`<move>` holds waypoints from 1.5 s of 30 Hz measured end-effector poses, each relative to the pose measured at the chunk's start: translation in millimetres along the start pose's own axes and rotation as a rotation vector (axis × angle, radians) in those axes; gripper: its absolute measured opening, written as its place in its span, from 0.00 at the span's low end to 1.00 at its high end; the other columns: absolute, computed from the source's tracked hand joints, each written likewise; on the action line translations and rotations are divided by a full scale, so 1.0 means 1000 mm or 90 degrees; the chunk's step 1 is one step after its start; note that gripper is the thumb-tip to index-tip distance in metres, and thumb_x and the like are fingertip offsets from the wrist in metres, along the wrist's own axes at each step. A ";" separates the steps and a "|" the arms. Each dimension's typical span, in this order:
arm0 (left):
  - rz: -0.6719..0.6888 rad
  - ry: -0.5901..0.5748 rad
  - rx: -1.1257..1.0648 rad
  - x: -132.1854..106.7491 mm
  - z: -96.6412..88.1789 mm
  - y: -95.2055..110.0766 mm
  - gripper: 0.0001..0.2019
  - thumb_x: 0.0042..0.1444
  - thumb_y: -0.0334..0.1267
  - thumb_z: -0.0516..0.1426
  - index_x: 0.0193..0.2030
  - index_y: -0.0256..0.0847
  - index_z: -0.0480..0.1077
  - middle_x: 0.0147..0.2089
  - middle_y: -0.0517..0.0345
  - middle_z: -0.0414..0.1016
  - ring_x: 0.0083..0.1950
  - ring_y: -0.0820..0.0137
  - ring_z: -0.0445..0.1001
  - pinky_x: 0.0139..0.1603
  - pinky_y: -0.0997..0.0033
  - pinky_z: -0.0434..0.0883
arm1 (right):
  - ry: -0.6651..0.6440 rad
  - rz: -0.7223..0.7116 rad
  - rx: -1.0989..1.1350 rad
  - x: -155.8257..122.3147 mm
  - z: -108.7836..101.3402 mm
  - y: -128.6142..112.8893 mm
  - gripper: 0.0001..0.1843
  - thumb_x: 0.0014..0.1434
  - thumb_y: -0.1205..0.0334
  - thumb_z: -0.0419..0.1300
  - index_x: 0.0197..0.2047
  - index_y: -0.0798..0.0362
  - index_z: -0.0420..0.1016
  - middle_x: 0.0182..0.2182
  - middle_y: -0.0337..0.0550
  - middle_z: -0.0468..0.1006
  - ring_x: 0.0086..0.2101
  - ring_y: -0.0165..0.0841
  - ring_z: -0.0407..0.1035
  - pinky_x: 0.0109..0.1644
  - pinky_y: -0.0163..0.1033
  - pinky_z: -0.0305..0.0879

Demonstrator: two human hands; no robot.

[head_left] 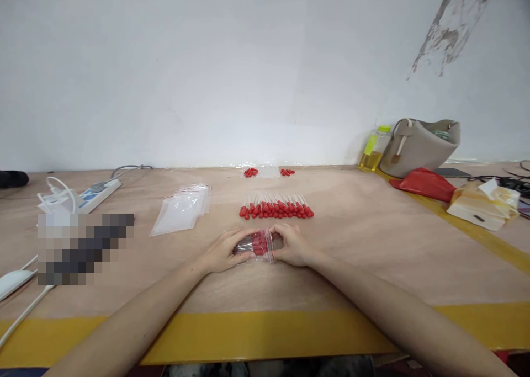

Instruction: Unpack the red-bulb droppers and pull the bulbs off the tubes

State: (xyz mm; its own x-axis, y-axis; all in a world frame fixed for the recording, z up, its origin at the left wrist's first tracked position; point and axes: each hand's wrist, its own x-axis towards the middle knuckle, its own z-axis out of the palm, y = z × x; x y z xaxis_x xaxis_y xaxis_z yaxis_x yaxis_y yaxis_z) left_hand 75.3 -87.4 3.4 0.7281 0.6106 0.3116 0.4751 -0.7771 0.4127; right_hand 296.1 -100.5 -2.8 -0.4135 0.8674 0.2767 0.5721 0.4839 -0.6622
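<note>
A clear zip bag (260, 243) lies sideways between my hands near the middle of the table, with several red-headed sticks inside. My left hand (229, 250) is wrapped round its left end, where the pale stick shafts show. At the zip end, my right hand (290, 245) pinches the plastic between thumb and fingers, beside the red heads. Just beyond the hands lies a row of loose red-headed sticks (276, 208), heads toward me. Farther back are two small clusters of red pieces, one on the left (250, 173) and one on the right (287, 172).
Flat clear bags (178, 212) lie left of the row. A power strip (99, 196) with cables stands at far left, near a blurred-out dark object (89, 253). On the right are a bottle (374, 150), a grey handbag (422, 148), a red pouch (426, 184) and a tissue pack (476, 206).
</note>
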 end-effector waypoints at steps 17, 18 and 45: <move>-0.012 -0.003 0.010 -0.001 0.000 0.001 0.18 0.57 0.43 0.51 0.54 0.43 0.60 0.48 0.54 0.69 0.48 0.67 0.68 0.48 0.67 0.65 | -0.047 0.006 0.206 0.000 0.004 0.011 0.17 0.45 0.58 0.64 0.38 0.53 0.68 0.27 0.36 0.75 0.29 0.28 0.69 0.35 0.34 0.62; -0.013 -0.003 0.013 -0.001 0.000 0.001 0.18 0.57 0.44 0.51 0.53 0.43 0.60 0.48 0.54 0.70 0.48 0.67 0.68 0.48 0.67 0.65 | -0.045 0.010 0.214 0.000 0.006 0.012 0.16 0.46 0.57 0.63 0.38 0.53 0.68 0.27 0.36 0.75 0.29 0.28 0.68 0.35 0.34 0.62; -0.042 -0.002 0.017 -0.001 -0.002 0.003 0.19 0.56 0.46 0.51 0.53 0.44 0.62 0.47 0.55 0.71 0.46 0.66 0.69 0.47 0.66 0.66 | 0.122 0.275 0.662 0.009 -0.051 0.023 0.09 0.45 0.64 0.65 0.31 0.55 0.71 0.24 0.40 0.76 0.22 0.23 0.69 0.27 0.29 0.68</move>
State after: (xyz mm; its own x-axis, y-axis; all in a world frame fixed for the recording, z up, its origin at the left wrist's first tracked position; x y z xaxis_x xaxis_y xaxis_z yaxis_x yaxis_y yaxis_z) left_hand 75.0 -89.6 6.4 0.6960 0.6604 0.2818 0.5354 -0.7389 0.4092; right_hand 341.5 -76.2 19.7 -0.1582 0.9848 -0.0714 -0.2601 -0.1113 -0.9591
